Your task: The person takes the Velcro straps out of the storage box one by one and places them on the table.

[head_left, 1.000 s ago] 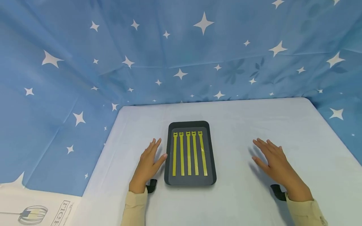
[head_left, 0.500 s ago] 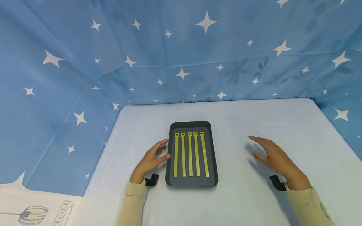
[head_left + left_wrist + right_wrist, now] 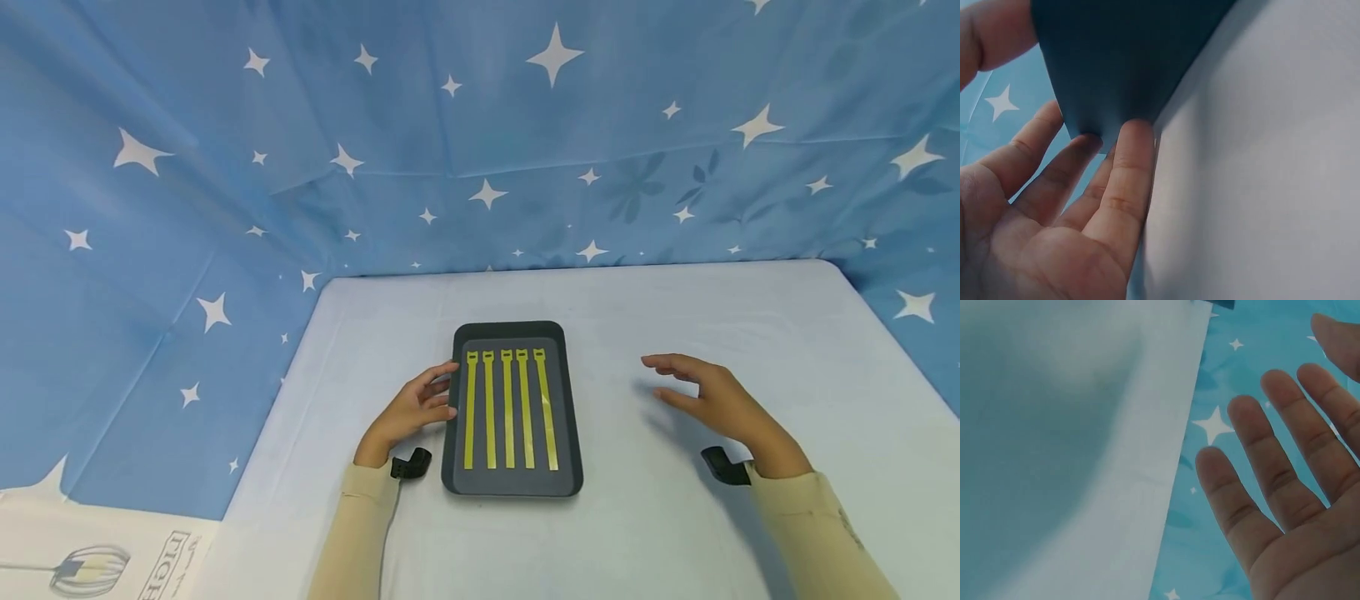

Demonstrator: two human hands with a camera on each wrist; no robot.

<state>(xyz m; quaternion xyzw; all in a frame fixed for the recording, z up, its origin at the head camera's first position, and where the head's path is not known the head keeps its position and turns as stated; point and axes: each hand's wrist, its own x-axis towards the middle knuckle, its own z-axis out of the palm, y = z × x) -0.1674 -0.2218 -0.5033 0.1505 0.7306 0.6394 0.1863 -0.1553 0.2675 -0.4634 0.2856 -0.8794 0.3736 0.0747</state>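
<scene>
A dark grey rectangular tray (image 3: 573, 450) lies on the white-covered table, longer from front to back. Inside it several yellow cable ties (image 3: 507, 417) are laid side by side, heads at the far end. At the tray's left side is my left hand (image 3: 405, 412), index finger and thumb reaching its rim in the head view. In the left wrist view, fingertips (image 3: 1135, 134) touch the tray's outer wall (image 3: 1110, 69). My right hand (image 3: 723, 404) hovers over the table to the right of the tray, fingers relaxed and holding nothing; the right wrist view shows its fingers spread.
A white cloth (image 3: 622, 533) covers the table. Blue star-patterned curtain (image 3: 480, 125) hangs behind and along the left. A printed cloth with a whisk drawing (image 3: 90, 571) is at the lower left. Black wrist cameras (image 3: 411, 463) sit at both wrists.
My left hand has moved right and its fingers have bent in to the tray's left rim. My right hand has drifted left toward the tray, its fingers drawn closer together. The ties have not moved within the tray.
</scene>
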